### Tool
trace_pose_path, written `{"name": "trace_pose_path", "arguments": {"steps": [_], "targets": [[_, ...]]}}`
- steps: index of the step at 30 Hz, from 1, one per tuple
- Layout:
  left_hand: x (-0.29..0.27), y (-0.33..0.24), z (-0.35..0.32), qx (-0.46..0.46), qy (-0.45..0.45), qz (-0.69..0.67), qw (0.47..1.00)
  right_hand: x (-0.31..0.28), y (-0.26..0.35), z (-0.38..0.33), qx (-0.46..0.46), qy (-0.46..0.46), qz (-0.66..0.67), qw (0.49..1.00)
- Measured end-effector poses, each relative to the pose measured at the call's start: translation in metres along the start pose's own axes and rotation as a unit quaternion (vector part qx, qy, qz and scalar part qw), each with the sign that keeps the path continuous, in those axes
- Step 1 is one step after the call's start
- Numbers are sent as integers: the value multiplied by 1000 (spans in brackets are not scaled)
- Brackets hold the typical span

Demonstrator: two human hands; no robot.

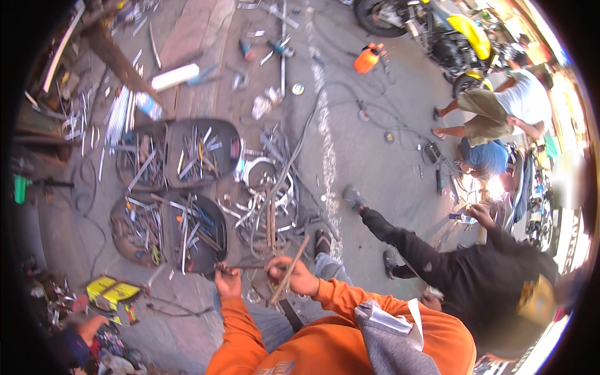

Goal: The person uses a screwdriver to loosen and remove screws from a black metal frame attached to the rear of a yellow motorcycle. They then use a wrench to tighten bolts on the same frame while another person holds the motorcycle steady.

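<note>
Rusty thin metal rods [289, 270] sit in front of the orange-sleeved chest, the right hand [294, 276] closed around one slanted upward and the left hand [228, 275] gripping another's end level, above open black tool cases [187, 232] spread within reach on the concrete floor [369, 156].

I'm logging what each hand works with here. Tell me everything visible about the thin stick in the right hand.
The stick is a thin, straight rod, tan to rusty brown; wood or metal cannot be told. It slants from lower left to upper right, its top end free above the right hand, which grips it near the middle. Its lower end reaches down near the orange sleeve. It hangs above the grey ground.
</note>
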State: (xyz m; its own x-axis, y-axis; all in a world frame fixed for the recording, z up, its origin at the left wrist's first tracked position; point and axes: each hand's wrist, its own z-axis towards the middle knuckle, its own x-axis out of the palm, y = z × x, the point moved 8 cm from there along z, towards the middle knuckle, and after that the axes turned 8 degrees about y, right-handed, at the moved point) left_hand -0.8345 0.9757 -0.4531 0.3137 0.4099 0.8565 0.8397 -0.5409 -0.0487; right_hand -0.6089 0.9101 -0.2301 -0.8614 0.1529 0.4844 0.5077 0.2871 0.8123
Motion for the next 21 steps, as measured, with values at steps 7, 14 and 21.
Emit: {"name": "trace_pose_path", "arguments": {"steps": [7,14,21], "targets": [[110,-60,-25,-81,105,95,987,96,49,-52,21,179,153,972],[191,-55,-64,-211,115,245,939,138,73,-164,-52,192,269,943],[177,176,-126,-367,73,430,822,-25,42,-391,-58,-197,347,915]]}}
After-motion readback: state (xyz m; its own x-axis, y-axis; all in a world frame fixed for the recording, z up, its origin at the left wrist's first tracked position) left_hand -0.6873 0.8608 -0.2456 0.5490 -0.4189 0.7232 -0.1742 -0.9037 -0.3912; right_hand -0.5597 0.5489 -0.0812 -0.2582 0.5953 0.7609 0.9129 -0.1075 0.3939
